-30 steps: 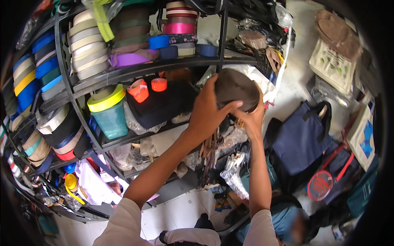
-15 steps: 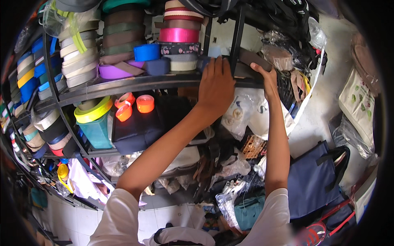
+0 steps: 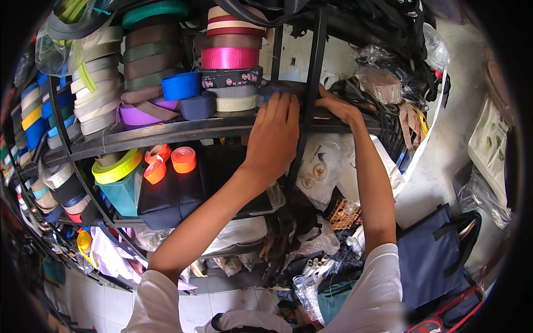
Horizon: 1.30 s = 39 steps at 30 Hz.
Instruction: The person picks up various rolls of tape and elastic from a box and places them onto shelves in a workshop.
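On the upper shelf, my left hand point(image 3: 272, 136) has its fingers together and bent against a dark navy roll of webbing point(image 3: 272, 89); its thumb is hidden. My right hand point(image 3: 340, 107) reaches past the right side of a black upright post, its fingers closed at the end of a dark brown webbing roll point(image 3: 308, 95). The post and shadow hide part of that roll and some of my fingertips. Left of my left hand are a cream roll point(image 3: 236, 104), a black flowered roll point(image 3: 232, 77) and a pink ribbon roll point(image 3: 230, 57), stacked up.
The black post point(image 3: 312, 72) stands between my hands. Blue rolls point(image 3: 181, 86), a purple roll point(image 3: 145, 114) and tall webbing stacks line the black shelf point(image 3: 166, 133) leftward. Orange rolls point(image 3: 183, 160) lie below. Plastic bags point(image 3: 320, 169) hang under my hands; a navy bag point(image 3: 430, 258) stands right.
My right hand has moved left and down toward the post, carrying the brown roll behind it. My left hand stays at the navy roll. The view has shifted slightly.
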Available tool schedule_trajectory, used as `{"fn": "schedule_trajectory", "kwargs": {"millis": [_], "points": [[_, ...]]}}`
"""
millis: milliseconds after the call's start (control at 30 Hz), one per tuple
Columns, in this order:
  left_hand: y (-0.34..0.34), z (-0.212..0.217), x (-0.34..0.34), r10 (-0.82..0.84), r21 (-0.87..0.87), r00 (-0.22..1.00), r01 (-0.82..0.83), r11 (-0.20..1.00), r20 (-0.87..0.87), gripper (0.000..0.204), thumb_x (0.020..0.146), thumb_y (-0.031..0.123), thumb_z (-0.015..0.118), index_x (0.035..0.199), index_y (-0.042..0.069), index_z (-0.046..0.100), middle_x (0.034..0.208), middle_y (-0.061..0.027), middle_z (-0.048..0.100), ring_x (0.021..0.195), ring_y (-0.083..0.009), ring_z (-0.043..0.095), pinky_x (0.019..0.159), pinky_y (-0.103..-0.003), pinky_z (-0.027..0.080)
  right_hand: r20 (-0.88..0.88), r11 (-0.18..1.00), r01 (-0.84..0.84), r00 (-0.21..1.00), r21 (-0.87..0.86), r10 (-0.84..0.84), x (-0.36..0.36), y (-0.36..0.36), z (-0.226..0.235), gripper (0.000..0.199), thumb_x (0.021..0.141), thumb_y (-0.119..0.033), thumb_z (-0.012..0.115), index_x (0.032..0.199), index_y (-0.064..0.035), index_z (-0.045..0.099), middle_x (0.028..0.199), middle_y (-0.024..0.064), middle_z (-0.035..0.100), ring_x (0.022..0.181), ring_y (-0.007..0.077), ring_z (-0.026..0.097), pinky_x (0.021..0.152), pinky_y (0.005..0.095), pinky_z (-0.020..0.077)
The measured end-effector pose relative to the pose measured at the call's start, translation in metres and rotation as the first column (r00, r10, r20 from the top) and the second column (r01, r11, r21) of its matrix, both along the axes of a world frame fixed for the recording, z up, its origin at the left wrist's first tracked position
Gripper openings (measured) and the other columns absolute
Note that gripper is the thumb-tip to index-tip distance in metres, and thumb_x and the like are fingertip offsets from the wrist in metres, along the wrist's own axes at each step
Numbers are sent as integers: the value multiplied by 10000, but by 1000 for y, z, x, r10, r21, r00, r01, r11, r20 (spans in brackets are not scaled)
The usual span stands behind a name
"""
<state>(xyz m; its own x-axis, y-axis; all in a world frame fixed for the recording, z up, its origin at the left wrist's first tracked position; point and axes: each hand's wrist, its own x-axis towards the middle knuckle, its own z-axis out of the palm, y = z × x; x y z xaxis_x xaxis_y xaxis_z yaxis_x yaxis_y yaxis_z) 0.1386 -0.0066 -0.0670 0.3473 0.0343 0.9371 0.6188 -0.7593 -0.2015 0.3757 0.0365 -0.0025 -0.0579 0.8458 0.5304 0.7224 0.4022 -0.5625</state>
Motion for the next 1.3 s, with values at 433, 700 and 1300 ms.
{"fn": "schedule_trajectory", "kwargs": {"millis": [433, 700, 1300], "points": [[3, 12, -2, 133, -22, 990, -134, 991, -47, 564, 625, -17, 697, 1162, -46, 527, 1147, -169, 546, 1126, -308, 497, 956, -358, 392, 55, 994, 58, 997, -94, -53, -8, -7, 9, 900, 703, -465, 753, 1419, -43, 407, 1386, 182, 480, 1315, 293, 417, 1106, 373, 290], [2, 16, -10, 31, 5, 998, -32, 999, 57, 494, 732, -59, 641, 1205, -30, 497, 1132, -181, 550, 1117, -330, 496, 896, -398, 405, -19, 1000, 31, 999, -1, -31, -16, -5, 5, 766, 715, -454, 738, 1317, -29, 525, 1265, 164, 583, 1188, 248, 530, 1021, 333, 372], [-1, 9, -21, -18, -101, 1000, 15, 995, -25, 508, 797, 23, 656, 1259, -26, 449, 1296, -212, 468, 1242, -386, 430, 1030, -433, 374, -36, 996, -41, 999, -76, 38, -17, 22, 6, 853, 804, -691, 548, 1341, -30, 519, 1376, 167, 490, 1280, 313, 426, 1103, 407, 260]]}}
